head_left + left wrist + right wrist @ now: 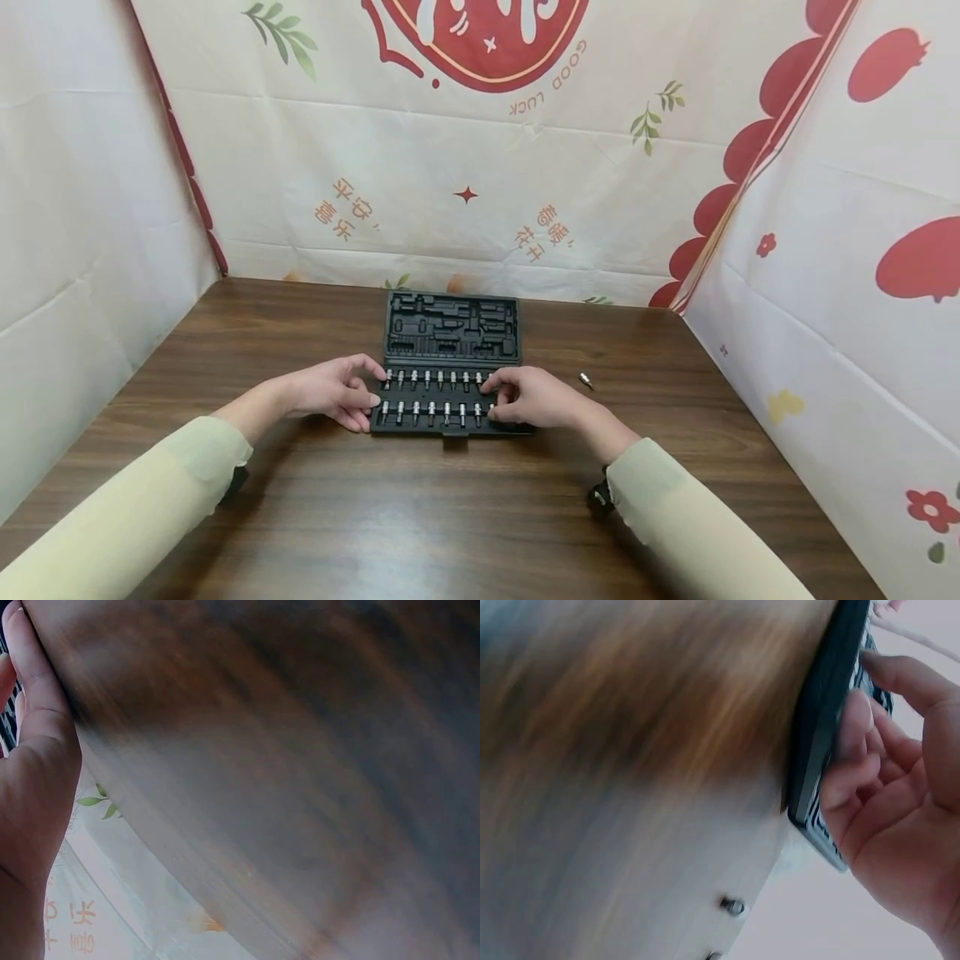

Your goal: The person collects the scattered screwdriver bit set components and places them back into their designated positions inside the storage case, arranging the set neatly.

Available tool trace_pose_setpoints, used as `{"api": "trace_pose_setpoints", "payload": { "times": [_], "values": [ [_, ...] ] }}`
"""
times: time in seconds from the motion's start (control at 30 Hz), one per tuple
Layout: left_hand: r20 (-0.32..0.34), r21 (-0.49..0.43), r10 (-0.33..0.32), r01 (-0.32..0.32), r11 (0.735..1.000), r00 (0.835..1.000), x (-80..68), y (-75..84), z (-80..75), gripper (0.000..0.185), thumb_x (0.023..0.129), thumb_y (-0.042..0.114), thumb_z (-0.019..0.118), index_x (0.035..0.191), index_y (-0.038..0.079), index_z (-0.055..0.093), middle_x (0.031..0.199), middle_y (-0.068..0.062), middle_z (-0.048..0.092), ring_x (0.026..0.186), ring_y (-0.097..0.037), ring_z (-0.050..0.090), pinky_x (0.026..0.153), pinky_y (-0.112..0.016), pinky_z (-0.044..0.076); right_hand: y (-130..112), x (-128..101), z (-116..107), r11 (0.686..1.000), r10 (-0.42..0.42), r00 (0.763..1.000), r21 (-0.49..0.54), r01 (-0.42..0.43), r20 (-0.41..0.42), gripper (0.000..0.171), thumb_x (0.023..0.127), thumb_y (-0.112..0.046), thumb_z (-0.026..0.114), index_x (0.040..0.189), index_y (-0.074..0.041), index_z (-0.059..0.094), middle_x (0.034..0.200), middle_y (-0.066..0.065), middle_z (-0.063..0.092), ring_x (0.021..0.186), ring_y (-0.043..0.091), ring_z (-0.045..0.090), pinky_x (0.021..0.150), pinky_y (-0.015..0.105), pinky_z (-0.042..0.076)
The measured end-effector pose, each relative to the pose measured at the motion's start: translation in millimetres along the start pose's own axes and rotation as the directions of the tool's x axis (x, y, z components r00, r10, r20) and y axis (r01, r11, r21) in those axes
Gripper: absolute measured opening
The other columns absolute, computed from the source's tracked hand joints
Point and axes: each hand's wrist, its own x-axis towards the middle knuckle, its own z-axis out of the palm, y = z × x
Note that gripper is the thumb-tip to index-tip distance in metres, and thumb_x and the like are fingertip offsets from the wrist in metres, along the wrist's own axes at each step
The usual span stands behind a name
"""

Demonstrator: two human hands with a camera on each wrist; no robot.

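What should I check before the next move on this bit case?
1. Bit case lying open and flat on the table: ok.
2. Left hand on the case's left edge, steadying it: ok.
3. Right hand over the right end of the bit rows; whether it pinches a bit: cannot tell.
4. Every slot in the two rows filled: cannot tell, the right hand covers the end.
5. Loose bit lying on the table right of the case, not stowed: not ok.
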Motion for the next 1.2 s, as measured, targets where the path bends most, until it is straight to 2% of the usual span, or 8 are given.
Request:
{"api": "trace_pose_setpoints", "payload": {
  "times": [0.13,0.23,0.33,0.5,0.7,0.9,1.03,1.2],
  "values": [
    [-0.002,0.002,-0.002,0.002,1.000,1.000,-0.1,0.0,0.5,0.055,0.110,0.008,0.066,0.154,0.003,0.035,0.098,-0.017,0.067,0.084,-0.024,0.079,0.079,-0.038,0.072,8.8,-10.2,-9.9,0.993,-0.009,1.000,0.120,0.009,0.001,0.036,0.102,-0.019,0.079,0.136,-0.011,0.072,0.102,0.002,0.072,0.077,0.015,0.064,0.064,0.029,0.052],
    [-0.003,0.001,0.000,0.000,1.000,1.000,-0.4,0.4,0.5,0.055,0.110,0.007,0.066,0.154,0.002,0.035,0.098,-0.017,0.067,0.084,-0.024,0.079,0.079,-0.038,0.072,15.8,-18.6,-18.4,0.980,0.016,1.000,0.201,-0.011,-0.023,0.038,0.102,-0.018,0.079,0.138,-0.010,0.071,0.110,0.006,0.072,0.080,0.018,0.067,0.064,0.032,0.059],
    [-0.005,0.001,0.002,-0.002,1.000,1.000,-0.7,0.9,0.5,0.054,0.110,0.007,0.066,0.154,0.002,0.035,0.098,-0.017,0.066,0.083,-0.024,0.079,0.078,-0.038,0.072,23.7,-27.1,-27.8,0.972,0.032,0.997,0.236,-0.016,-0.065,0.039,0.102,-0.018,0.079,0.139,-0.009,0.070,0.112,0.008,0.073,0.084,0.023,0.071,0.067,0.036,0.063],
    [-0.005,0.002,-0.002,0.002,1.000,1.000,-0.7,0.6,0.3,0.055,0.110,0.007,0.066,0.154,0.002,0.034,0.098,-0.017,0.066,0.083,-0.024,0.079,0.078,-0.037,0.072,36.3,-39.9,-44.6,0.971,0.038,0.988,0.237,-0.001,-0.149,0.038,0.103,-0.018,0.077,0.138,-0.008,0.070,0.112,0.012,0.072,0.085,0.031,0.071,0.065,0.036,0.062],
    [-0.002,0.006,-0.003,0.003,1.000,1.000,-0.6,0.9,0.0,0.054,0.110,0.007,0.065,0.154,0.002,0.034,0.098,-0.017,0.067,0.083,-0.023,0.079,0.077,-0.037,0.072,52.3,-54.3,-60.2,0.966,0.068,0.971,0.257,-0.007,-0.230,0.036,0.103,-0.020,0.078,0.137,-0.013,0.070,0.106,0.014,0.070,0.083,0.027,0.068,0.068,0.038,0.064],
    [-0.001,0.007,-0.003,0.003,1.000,1.000,-0.8,0.6,-0.2,0.054,0.110,0.008,0.066,0.154,0.003,0.034,0.098,-0.018,0.068,0.084,-0.023,0.079,0.078,-0.037,0.072,68.9,-62.6,-68.9,0.964,0.097,0.957,0.263,-0.022,-0.275,0.038,0.104,-0.020,0.077,0.140,-0.013,0.067,0.101,0.012,0.068,0.079,0.019,0.064,0.066,0.033,0.060],
    [0.000,0.012,-0.001,0.001,1.000,1.000,-0.9,0.2,-0.6,0.054,0.110,0.009,0.066,0.155,0.003,0.034,0.099,-0.018,0.068,0.084,-0.023,0.079,0.078,-0.037,0.072,78.2,-65.8,-73.2,0.967,0.129,0.947,0.247,-0.055,-0.295,0.036,0.105,-0.022,0.076,0.140,-0.015,0.068,0.099,0.011,0.066,0.080,0.018,0.062,0.066,0.033,0.058],
    [-0.001,0.013,-0.001,0.001,1.000,1.000,-1.2,0.0,-0.6,0.054,0.110,0.009,0.065,0.154,0.003,0.035,0.099,-0.018,0.068,0.084,-0.023,0.079,0.078,-0.037,0.072,87.7,-67.7,-77.2,0.973,0.138,0.945,0.217,-0.074,-0.297,0.037,0.105,-0.017,0.072,0.141,-0.009,0.066,0.103,0.016,0.069,0.083,0.019,0.064,0.069,0.034,0.060]
  ]
}}
